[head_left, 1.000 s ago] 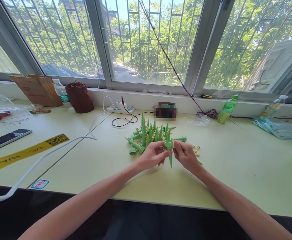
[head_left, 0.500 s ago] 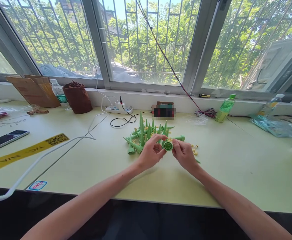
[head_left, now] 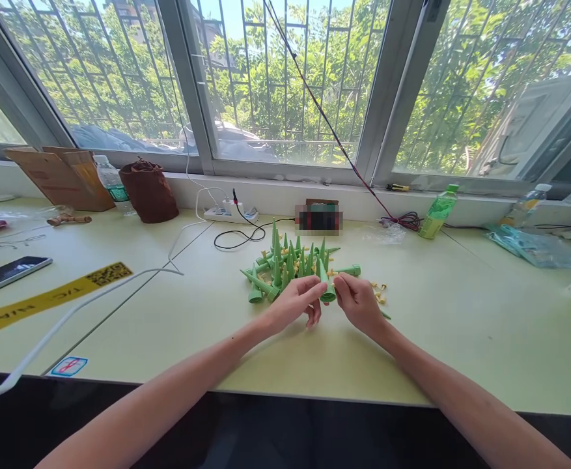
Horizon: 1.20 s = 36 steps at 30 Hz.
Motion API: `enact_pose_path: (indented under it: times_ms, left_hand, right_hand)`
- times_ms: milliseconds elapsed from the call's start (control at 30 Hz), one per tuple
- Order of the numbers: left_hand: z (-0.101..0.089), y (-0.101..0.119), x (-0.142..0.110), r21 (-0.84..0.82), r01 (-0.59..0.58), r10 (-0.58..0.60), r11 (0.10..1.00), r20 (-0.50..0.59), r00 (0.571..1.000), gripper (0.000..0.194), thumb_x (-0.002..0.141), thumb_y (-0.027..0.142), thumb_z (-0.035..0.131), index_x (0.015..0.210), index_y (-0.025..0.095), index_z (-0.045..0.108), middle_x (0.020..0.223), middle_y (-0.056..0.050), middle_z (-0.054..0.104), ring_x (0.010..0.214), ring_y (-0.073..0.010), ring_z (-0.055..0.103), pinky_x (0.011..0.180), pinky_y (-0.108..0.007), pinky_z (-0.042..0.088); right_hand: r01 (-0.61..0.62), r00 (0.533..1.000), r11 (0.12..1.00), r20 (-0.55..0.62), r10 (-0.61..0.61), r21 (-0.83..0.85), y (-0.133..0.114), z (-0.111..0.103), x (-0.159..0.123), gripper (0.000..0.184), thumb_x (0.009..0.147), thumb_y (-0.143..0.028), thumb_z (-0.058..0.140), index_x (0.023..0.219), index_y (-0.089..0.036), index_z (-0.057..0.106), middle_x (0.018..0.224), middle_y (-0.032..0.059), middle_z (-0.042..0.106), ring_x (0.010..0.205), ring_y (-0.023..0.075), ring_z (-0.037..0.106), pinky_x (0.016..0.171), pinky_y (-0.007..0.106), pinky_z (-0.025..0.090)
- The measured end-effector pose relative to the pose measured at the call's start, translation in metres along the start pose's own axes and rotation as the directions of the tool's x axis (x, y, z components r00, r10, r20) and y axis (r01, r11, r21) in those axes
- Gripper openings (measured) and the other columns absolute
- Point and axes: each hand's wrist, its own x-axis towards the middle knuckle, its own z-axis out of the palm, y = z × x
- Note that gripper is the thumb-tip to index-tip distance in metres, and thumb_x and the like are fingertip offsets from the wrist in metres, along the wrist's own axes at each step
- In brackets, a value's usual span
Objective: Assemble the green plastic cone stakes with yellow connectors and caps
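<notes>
A green plastic cone spike (head_left: 325,284) stands tip up between my two hands, its wide open end low. My left hand (head_left: 292,303) pinches it from the left with thumb and fingers. From the right, my right hand (head_left: 361,303) is closed on its base. Just behind them lies a pile of green cone spikes (head_left: 285,266), some upright and some on their sides, mixed with small yellow pieces (head_left: 377,292). All of it rests on the pale green table (head_left: 207,319).
A white power strip (head_left: 231,212) with black and white cables sits behind the pile. A phone (head_left: 6,275) and a yellow strip (head_left: 45,298) lie at left. A brown pouch (head_left: 148,192), cardboard (head_left: 55,176) and a green bottle (head_left: 437,212) stand along the window sill.
The spike has been turned over in my hands: its tip pointed down, then its open end faced me, and now the tip points up. Both hands stayed in place.
</notes>
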Motion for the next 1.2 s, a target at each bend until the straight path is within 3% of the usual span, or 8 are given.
enact_pose_path:
  times_ms: [233,400,567,633,733,867,1033,1200]
  left_hand:
    - [0.000,-0.006,-0.002,0.257,-0.151,0.161,0.955,-0.017,0.987,0.034,0.089,0.049,0.057,0.090,0.016,0.051,0.053,0.005,0.051,0.041,-0.0084,0.051,0.041,-0.018,0.040]
    - [-0.001,-0.016,0.000,0.620,-0.380,0.497,0.687,-0.020,0.867,0.019,0.091,0.032,0.058,0.095,0.015,0.063,0.097,-0.006,0.055,0.053,-0.0029,0.051,0.048,-0.017,0.045]
    - [-0.004,-0.020,0.000,0.743,-0.422,0.617,0.520,0.015,0.787,0.030,0.096,0.025,0.050,0.124,0.026,0.061,0.117,-0.008,0.053,0.051,0.0007,0.047,0.055,-0.018,0.050]
    - [-0.002,-0.019,0.000,0.741,-0.406,0.618,0.535,-0.015,0.786,0.029,0.095,0.027,0.052,0.122,0.027,0.062,0.118,-0.008,0.053,0.051,0.0004,0.048,0.055,-0.018,0.050]
    - [0.002,-0.014,0.001,0.668,-0.353,0.578,0.655,-0.143,0.804,0.030,0.091,0.036,0.058,0.117,0.022,0.062,0.110,-0.007,0.058,0.049,-0.0013,0.050,0.048,-0.017,0.047]
    - [0.006,-0.007,0.000,0.486,-0.204,0.380,0.849,-0.295,0.877,0.035,0.092,0.050,0.051,0.094,0.016,0.056,0.064,0.002,0.058,0.038,-0.0050,0.049,0.037,-0.015,0.036]
    - [0.007,-0.002,-0.002,0.315,-0.044,0.105,0.948,-0.178,0.978,0.047,0.090,0.061,0.045,0.075,0.017,0.051,0.042,0.005,0.048,0.031,-0.0082,0.046,0.034,-0.016,0.033]
    - [0.007,-0.001,-0.002,0.204,-0.033,0.054,0.978,-0.097,0.994,0.041,0.086,0.058,0.054,0.082,0.018,0.048,0.047,0.006,0.051,0.037,-0.0091,0.050,0.037,-0.017,0.038]
  right_hand:
    - [0.005,1.000,1.000,0.009,-0.006,0.025,0.000,-0.001,0.000,0.046,0.099,-0.044,0.037,0.059,-0.020,0.037,0.049,-0.0036,0.038,0.045,0.0087,0.033,0.044,0.024,0.027]
    - [-0.063,0.998,0.995,-0.003,0.063,0.081,-0.002,-0.001,0.001,0.052,0.097,-0.047,0.039,0.053,-0.020,0.038,0.045,-0.0030,0.037,0.042,0.0083,0.032,0.042,0.024,0.028]
    - [-0.110,0.994,0.986,-0.003,0.112,0.126,0.000,0.001,0.001,0.054,0.096,-0.049,0.041,0.052,-0.019,0.039,0.043,-0.0032,0.037,0.040,0.0082,0.033,0.040,0.024,0.028]
    - [-0.125,0.991,0.980,-0.019,0.129,0.152,0.001,0.002,0.001,0.054,0.096,-0.050,0.041,0.052,-0.019,0.040,0.044,-0.0034,0.038,0.039,0.0082,0.034,0.040,0.024,0.028]
    - [-0.146,0.985,0.972,-0.064,0.160,0.182,0.003,0.002,0.001,0.053,0.097,-0.049,0.041,0.054,-0.019,0.042,0.044,-0.0041,0.037,0.039,0.0081,0.035,0.041,0.024,0.028]
    - [-0.143,0.979,0.978,-0.121,0.161,0.152,0.006,0.001,0.001,0.050,0.098,-0.048,0.040,0.058,-0.019,0.044,0.045,-0.0046,0.037,0.040,0.0083,0.035,0.042,0.024,0.028]
    - [-0.045,0.995,0.999,-0.086,0.047,0.024,0.004,0.000,0.001,0.045,0.098,-0.045,0.040,0.062,-0.019,0.045,0.050,-0.0036,0.040,0.044,0.0088,0.037,0.045,0.024,0.031]
    - [-0.027,0.999,0.999,-0.031,0.029,0.045,0.002,-0.002,0.001,0.045,0.098,-0.045,0.040,0.061,-0.019,0.042,0.050,-0.0038,0.040,0.045,0.0085,0.036,0.044,0.023,0.029]
